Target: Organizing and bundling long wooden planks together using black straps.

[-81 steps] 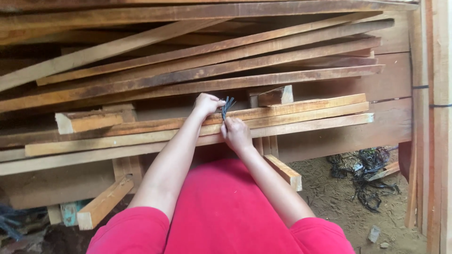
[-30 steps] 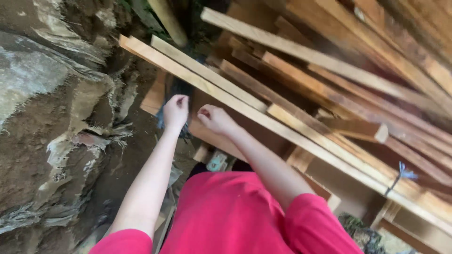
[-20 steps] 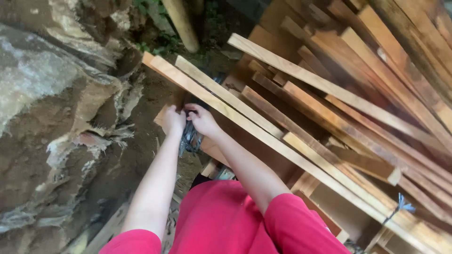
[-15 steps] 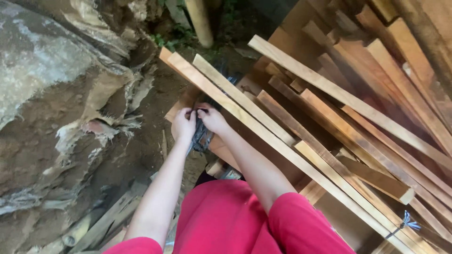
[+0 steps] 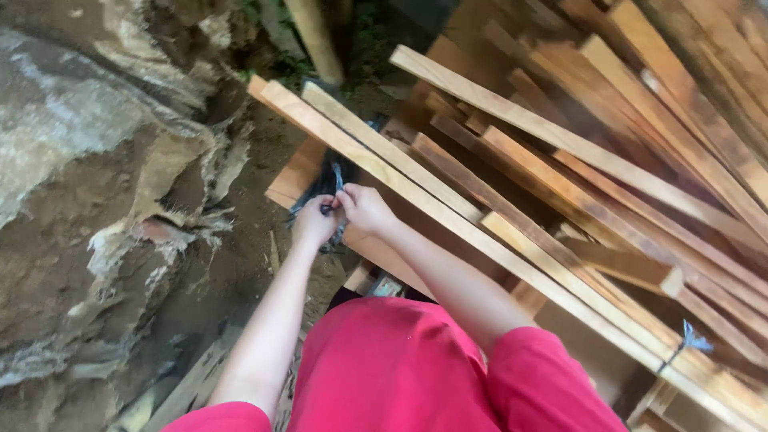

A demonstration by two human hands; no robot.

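My left hand [image 5: 314, 224] and right hand [image 5: 364, 210] sit close together at centre left of the frame, fingertips almost touching. Both pinch a dark strap [image 5: 336, 182], a thin blue-black strip whose free end stands up just above my knuckles. The rest of it runs down between my hands into a dark bundle [image 5: 316, 188] behind them; how much lies there I cannot tell.

The strap sits at the near end of two long pale battens [image 5: 416, 184], which run diagonally from the upper left toward the lower right. A second tie [image 5: 693, 339] of the same material shows on these battens at the lower right, its short ends sticking out.

Handling, as I judge it: the strap is light, thin and limp, with enough spring to hold a crease. It probably slides between dry fingers, so a firm pinch near the end works better than a loose wrap. The battens are stiff, rough-sawn and likely splintery at the edges; I would grip them on the flat faces.

More boards [image 5: 608, 152] lie stacked across the right half of the frame. An earth bank [image 5: 88, 184] fills the left side. My red clothing [image 5: 392, 368] covers the bottom centre.
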